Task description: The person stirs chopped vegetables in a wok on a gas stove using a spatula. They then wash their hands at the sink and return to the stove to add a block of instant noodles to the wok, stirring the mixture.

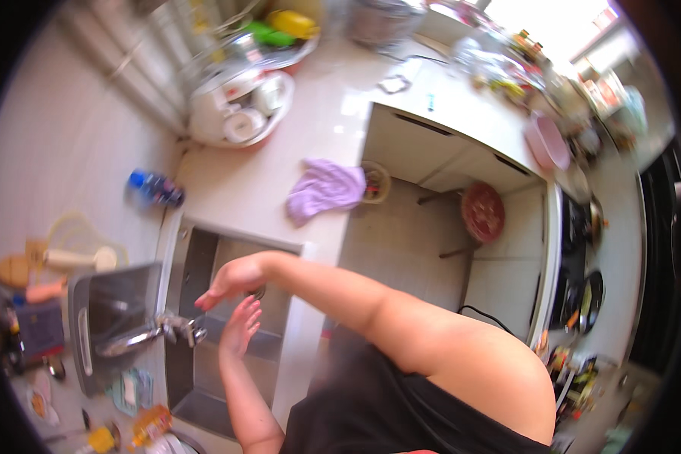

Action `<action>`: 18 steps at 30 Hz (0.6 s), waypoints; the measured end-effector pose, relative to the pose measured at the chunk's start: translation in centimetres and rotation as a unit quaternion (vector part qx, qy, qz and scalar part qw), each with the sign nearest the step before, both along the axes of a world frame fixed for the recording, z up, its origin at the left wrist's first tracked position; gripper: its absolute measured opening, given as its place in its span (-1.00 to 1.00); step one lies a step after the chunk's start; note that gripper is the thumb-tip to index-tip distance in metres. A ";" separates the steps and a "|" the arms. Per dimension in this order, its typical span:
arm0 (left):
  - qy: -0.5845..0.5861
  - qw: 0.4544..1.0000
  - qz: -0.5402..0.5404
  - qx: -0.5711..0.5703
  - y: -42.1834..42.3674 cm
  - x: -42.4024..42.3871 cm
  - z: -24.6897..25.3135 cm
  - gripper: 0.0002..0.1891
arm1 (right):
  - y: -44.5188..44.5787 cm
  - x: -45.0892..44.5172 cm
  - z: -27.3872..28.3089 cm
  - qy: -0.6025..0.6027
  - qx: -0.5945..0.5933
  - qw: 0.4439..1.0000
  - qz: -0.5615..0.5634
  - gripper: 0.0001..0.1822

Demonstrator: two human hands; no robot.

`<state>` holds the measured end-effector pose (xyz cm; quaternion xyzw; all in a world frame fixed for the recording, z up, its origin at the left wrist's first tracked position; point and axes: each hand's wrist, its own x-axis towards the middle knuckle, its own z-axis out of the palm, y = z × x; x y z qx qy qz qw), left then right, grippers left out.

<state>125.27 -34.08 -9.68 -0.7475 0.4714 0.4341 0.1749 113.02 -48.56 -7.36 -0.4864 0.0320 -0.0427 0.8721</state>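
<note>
Both hands are bare over the double-bowl stainless steel sink [235,363]. My right hand [235,279] bends down at the wrist, its fingers extended towards the sink's back wall, with nothing visible in it. Just below it in the picture is my left hand [241,329], palm up and fingers apart, also holding nothing. A small gap shows between the hands. At the sink's back edge stands a chrome faucet [181,329], close to my left hand; I see no water running. Part of a drain [255,292] shows behind the fingers.
A crumpled purple cloth [326,190] lies at the counter's front edge. Beyond it stands a white rack with cups [241,110]. A blue-capped bottle [156,187] and a grey, translucent-topped box [116,329] are behind the sink. A red stool [482,211] stands on the floor.
</note>
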 end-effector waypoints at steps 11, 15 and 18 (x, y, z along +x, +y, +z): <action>-0.139 0.952 -0.270 -0.047 0.5 -10.1 2.3 -0.29 | 19.7 -31.5 5.7 0.387 -0.551 0.729 -0.126 -0.61; -0.120 0.924 -0.344 -0.117 3.8 -23.1 6.0 -0.31 | 34.9 -47.9 6.5 0.446 -0.339 0.754 -0.344 -0.54; -0.043 0.866 -0.465 -0.179 6.3 -34.6 5.9 -0.37 | 48.6 -55.7 7.6 0.428 -0.167 0.729 -0.507 -0.49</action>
